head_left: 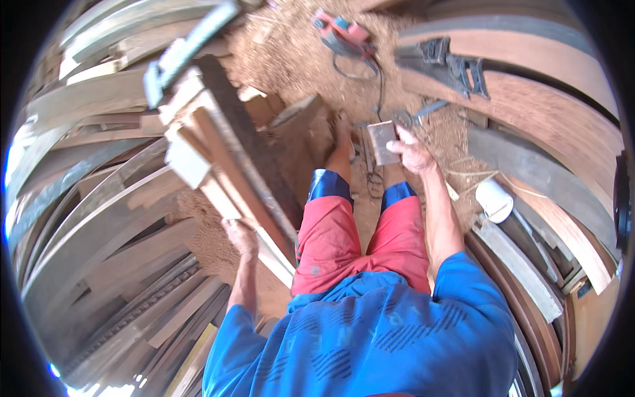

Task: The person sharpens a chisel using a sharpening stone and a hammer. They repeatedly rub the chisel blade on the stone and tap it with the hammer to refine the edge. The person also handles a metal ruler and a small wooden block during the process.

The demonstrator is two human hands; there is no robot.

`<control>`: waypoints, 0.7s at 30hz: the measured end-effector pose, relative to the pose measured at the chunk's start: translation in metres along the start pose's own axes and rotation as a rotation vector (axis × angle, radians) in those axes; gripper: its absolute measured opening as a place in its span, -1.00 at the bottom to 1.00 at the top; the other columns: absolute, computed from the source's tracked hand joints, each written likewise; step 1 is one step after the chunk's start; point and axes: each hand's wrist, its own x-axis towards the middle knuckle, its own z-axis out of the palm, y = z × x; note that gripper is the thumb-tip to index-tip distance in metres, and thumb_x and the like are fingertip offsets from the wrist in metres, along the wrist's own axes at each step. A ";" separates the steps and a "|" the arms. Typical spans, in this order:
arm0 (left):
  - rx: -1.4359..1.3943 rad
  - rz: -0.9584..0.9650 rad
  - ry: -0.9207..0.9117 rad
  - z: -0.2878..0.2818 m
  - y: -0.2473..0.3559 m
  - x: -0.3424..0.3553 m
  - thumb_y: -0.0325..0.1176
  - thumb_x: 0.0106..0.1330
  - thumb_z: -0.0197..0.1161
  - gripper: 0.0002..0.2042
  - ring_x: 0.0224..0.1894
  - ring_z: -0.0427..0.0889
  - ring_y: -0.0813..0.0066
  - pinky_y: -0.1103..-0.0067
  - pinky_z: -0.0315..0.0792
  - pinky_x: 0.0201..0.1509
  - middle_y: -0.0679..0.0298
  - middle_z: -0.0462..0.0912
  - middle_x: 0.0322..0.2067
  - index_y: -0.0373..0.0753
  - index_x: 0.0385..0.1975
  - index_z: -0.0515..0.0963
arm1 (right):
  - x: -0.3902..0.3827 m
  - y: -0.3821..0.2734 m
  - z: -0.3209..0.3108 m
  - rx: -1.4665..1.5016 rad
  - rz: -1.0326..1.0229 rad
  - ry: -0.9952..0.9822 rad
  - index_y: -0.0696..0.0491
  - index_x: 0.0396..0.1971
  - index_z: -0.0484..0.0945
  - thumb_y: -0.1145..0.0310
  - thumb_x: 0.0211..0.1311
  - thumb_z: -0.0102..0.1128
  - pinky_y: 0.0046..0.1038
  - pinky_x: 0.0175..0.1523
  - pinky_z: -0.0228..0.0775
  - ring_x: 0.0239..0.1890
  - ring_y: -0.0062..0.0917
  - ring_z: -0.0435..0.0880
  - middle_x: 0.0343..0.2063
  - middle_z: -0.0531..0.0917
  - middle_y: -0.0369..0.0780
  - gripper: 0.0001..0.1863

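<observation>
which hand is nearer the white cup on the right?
Right. The right hand, holding a small wooden block, is up and left of the white cup; the left hand grips a plank far across.

Sawdust floor, stacked planks around (bright daylight left).

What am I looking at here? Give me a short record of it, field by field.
Setting: woodworking spot, sawdust floor
Left hand: gripping a long wooden plank
Right hand: holding a small flat wood block
Clothing: blue shirt, red shorts
Nearby: red power tool with cord, white cup, stacked planks at left, curved boards at right
</observation>
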 end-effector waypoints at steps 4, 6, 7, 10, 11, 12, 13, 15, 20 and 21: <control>0.052 -0.078 -0.051 -0.003 0.025 0.000 -0.27 0.45 -0.12 -0.72 -0.24 0.59 -0.09 0.19 0.42 -0.05 -0.11 0.56 -0.33 -0.36 -0.09 0.41 | -0.016 -0.047 0.110 -0.132 -0.078 -0.105 0.19 0.30 0.31 0.45 0.14 0.28 -0.46 0.27 0.35 0.12 -0.55 0.55 0.07 0.58 -0.22 -0.32; 0.086 -0.043 -0.013 0.005 0.008 0.005 -0.25 0.44 -0.10 -0.71 -0.17 0.60 -0.22 0.11 0.41 -0.04 -0.19 0.59 -0.28 -0.33 -0.06 0.41 | -0.021 -0.061 0.150 -0.159 -0.068 -0.124 0.19 0.25 0.35 0.44 0.13 0.31 -0.50 0.22 0.40 0.06 -0.59 0.58 0.00 0.61 -0.23 -0.36; 0.059 -0.100 -0.037 0.003 0.023 0.007 -0.23 0.43 -0.09 -0.69 -0.14 0.59 -0.25 0.10 0.40 -0.02 -0.22 0.60 -0.24 -0.34 -0.05 0.41 | -0.017 -0.059 0.162 -0.171 -0.073 -0.117 0.17 0.18 0.41 0.47 0.13 0.32 -0.51 0.15 0.46 -0.03 -0.62 0.61 -0.07 0.63 -0.25 -0.43; 0.093 -0.170 -0.087 0.000 0.027 0.010 -0.17 0.41 -0.04 -0.64 -0.08 0.59 -0.30 0.09 0.41 0.01 -0.29 0.60 -0.16 -0.36 -0.01 0.39 | -0.013 -0.061 0.202 -0.218 -0.075 -0.156 0.18 0.15 0.44 0.50 0.16 0.28 -0.53 0.13 0.47 -0.04 -0.63 0.62 -0.09 0.64 -0.26 -0.49; 0.075 -0.141 -0.095 0.000 0.025 0.012 -0.17 0.40 -0.03 -0.63 -0.07 0.59 -0.29 0.09 0.41 0.01 -0.29 0.60 -0.15 -0.35 -0.01 0.39 | -0.012 -0.059 0.214 -0.252 -0.125 -0.157 0.19 0.12 0.44 0.49 0.19 0.27 -0.56 0.09 0.47 -0.08 -0.65 0.63 -0.11 0.66 -0.26 -0.53; 0.057 -0.110 -0.103 -0.001 0.024 0.014 -0.16 0.39 -0.01 -0.63 -0.06 0.59 -0.29 0.09 0.41 0.02 -0.28 0.59 -0.14 -0.35 -0.01 0.39 | -0.011 -0.054 0.227 -0.257 -0.129 -0.154 0.19 0.12 0.45 0.50 0.19 0.27 -0.56 0.09 0.47 -0.09 -0.66 0.63 -0.11 0.66 -0.26 -0.54; 0.050 -0.113 -0.080 0.004 0.021 0.015 -0.17 0.38 0.00 -0.64 -0.05 0.58 -0.28 0.08 0.41 0.03 -0.28 0.59 -0.13 -0.35 -0.02 0.40 | -0.011 -0.051 0.237 -0.266 -0.139 -0.143 0.19 0.11 0.46 0.51 0.20 0.26 -0.57 0.09 0.47 -0.09 -0.66 0.63 -0.11 0.66 -0.26 -0.55; 0.002 -0.125 -0.079 0.007 0.019 0.014 -0.16 0.35 0.02 -0.64 -0.03 0.57 -0.25 0.07 0.40 0.06 -0.25 0.58 -0.13 -0.33 -0.04 0.40 | -0.012 -0.044 0.261 -0.271 -0.182 -0.125 0.18 0.07 0.49 0.56 0.19 0.25 -0.55 0.09 0.47 -0.10 -0.66 0.63 -0.12 0.67 -0.27 -0.58; -0.002 -0.196 -0.156 -0.006 0.032 0.007 -0.04 0.34 0.02 -0.56 0.06 0.54 -0.20 0.08 0.38 0.13 -0.22 0.55 -0.02 -0.25 0.04 0.39 | -0.031 -0.009 0.311 -0.273 -0.364 -0.188 0.18 0.03 0.53 0.58 0.17 0.30 -0.51 0.12 0.46 -0.09 -0.61 0.62 -0.10 0.66 -0.29 -0.61; -0.026 -0.177 -0.149 -0.006 0.035 0.006 -0.04 0.35 0.02 -0.56 0.05 0.55 -0.19 0.08 0.38 0.13 -0.22 0.55 -0.03 -0.24 0.05 0.39 | -0.038 0.000 0.322 -0.208 -0.413 -0.179 0.18 0.05 0.52 0.55 0.19 0.31 -0.50 0.13 0.45 -0.09 -0.60 0.63 -0.10 0.66 -0.28 -0.60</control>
